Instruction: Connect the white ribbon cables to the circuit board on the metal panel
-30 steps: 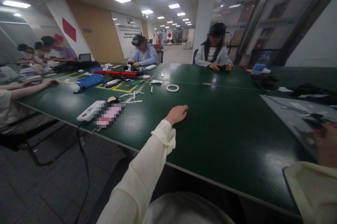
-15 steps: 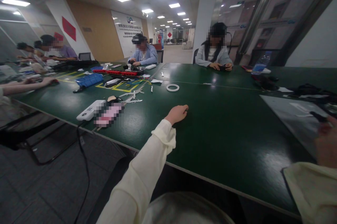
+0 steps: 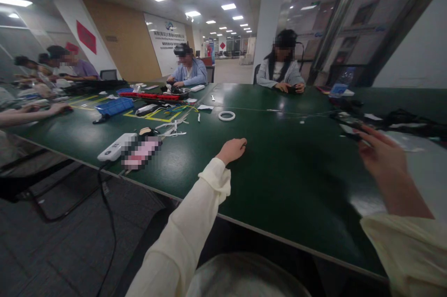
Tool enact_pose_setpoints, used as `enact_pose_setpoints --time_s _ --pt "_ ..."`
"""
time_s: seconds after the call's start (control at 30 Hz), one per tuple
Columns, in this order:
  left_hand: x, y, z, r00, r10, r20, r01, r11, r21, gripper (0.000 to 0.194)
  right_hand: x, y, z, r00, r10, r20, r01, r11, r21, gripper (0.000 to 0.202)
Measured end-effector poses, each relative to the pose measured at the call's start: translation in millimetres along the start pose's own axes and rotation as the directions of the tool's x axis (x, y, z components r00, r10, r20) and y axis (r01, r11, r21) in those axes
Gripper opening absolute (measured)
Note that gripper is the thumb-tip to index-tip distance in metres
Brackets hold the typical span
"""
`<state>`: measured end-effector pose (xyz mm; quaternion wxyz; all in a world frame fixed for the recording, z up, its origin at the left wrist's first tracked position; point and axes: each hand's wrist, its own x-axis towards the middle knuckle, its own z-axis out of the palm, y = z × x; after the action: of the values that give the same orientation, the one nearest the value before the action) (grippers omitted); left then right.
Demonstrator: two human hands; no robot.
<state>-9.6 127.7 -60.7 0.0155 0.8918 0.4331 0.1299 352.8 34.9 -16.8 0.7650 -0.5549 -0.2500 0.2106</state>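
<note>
My left hand (image 3: 233, 150) rests on the green table (image 3: 279, 166), its fingers curled closed; whether anything is inside cannot be seen. A white ring (image 3: 226, 116) lies flat beyond it. On the right, my right hand (image 3: 382, 155) is raised over the table with its fingers closed on a dark, thin object (image 3: 349, 122), blurred and hard to identify. Beneath and beside this hand is a pale grey sheet (image 3: 424, 166). A small white piece (image 3: 302, 122) lies left of the dark object.
Left of centre are a white device (image 3: 117, 146) with a black cable, a pink phone-like item (image 3: 141, 152), white strips (image 3: 172, 128) and a blue tray (image 3: 114, 106). Two people sit across the table. A bottle (image 3: 342, 84) and black items lie at the right.
My right hand has moved left and forward from the right edge, bringing the dark object over the table. My left hand stays in place on the table. The view has shifted slightly.
</note>
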Motion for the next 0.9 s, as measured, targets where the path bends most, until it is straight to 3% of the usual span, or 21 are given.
enact_pose_setpoints --time_s 0.07,0.2,0.33,0.4,0.47,0.6,0.73,0.9 --pt "0 0 0.1 0.997 -0.061 -0.042 0.06 0.998 -0.006 0.021 -17 4 16 0.98 0.106 0.17 -0.113 0.993 0.031 0.033" --pt "2 -1 -2.2 0.956 -0.157 -0.247 0.138 0.986 -0.095 0.021 -50 10 43 0.856 0.301 0.421 -0.301 0.951 -0.067 0.035" --pt "5 -5 -7.0 0.856 -0.25 -0.452 0.153 0.959 -0.24 0.022 -81 14 60 0.696 0.391 0.602 -0.32 0.92 -0.227 0.037" --pt "7 -8 -7.7 0.816 -0.274 -0.509 0.122 0.942 -0.313 0.022 -93 16 64 0.627 0.432 0.648 -0.305 0.902 -0.307 0.039" --pt "10 -12 -5.8 0.801 -0.291 -0.523 0.085 0.92 -0.383 0.021 -102 19 68 0.564 0.477 0.674 -0.292 0.879 -0.377 0.042" --pt "16 -17 4.1 0.849 -0.329 -0.413 0.09 0.861 -0.501 0.023 -110 26 72 0.468 0.517 0.717 -0.251 0.855 -0.453 0.047" --pt "17 -14 14.1 0.915 -0.264 -0.305 0.078 0.857 -0.509 0.025 -111 29 74 0.444 0.513 0.735 -0.164 0.853 -0.496 0.05" --pt "11 -3 17.8 0.969 -0.072 -0.235 -0.032 0.911 -0.411 0.039 -112 26 73 0.427 0.523 0.738 -0.081 0.835 -0.545 0.051"
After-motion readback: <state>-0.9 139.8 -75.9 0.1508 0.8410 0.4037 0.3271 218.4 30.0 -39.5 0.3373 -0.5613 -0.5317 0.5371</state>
